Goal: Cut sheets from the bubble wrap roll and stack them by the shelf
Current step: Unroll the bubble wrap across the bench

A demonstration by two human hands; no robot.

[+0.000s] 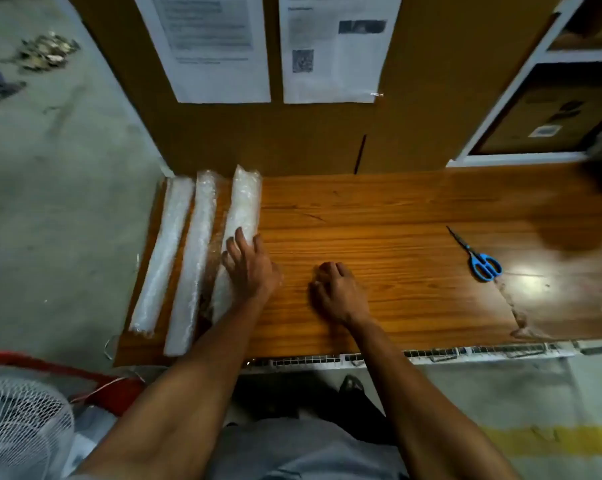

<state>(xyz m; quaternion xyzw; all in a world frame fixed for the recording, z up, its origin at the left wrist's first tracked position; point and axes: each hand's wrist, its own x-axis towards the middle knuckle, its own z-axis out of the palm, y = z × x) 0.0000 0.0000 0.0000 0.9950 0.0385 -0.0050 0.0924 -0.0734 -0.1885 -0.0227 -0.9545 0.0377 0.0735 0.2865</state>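
Forearms enter from the near edge and reach forward over the wooden counter [379, 216]. Left hand [249, 268] lies with fingers spread and fairly straight against the right flank of the nearest bubble wrap roll [238, 233], pressing it rather than gripping. Right hand [337, 292] sits on bare wood to the right of the roll, fingers curled under, clenched on nothing that I can see; a thin clear sheet edge under it cannot be ruled out, the view being soft there.

3 rolls at the left end of the counter: left roll [164, 254], middle roll [193, 261], and the one under the left hand. All 3 run with the long axis near-to-far, tilted slightly rightward at the far end.

Key relation: the working roll lies left of both hands, left hand touching it, right hand apart from it. Unrolling would run rightward, across the long axis.

Scissors [479, 258], blue handles, lie well to the right, nearer the right hand, blades pointing far-left.

Judgement: no sheet drawn out yet; the cut comes later.
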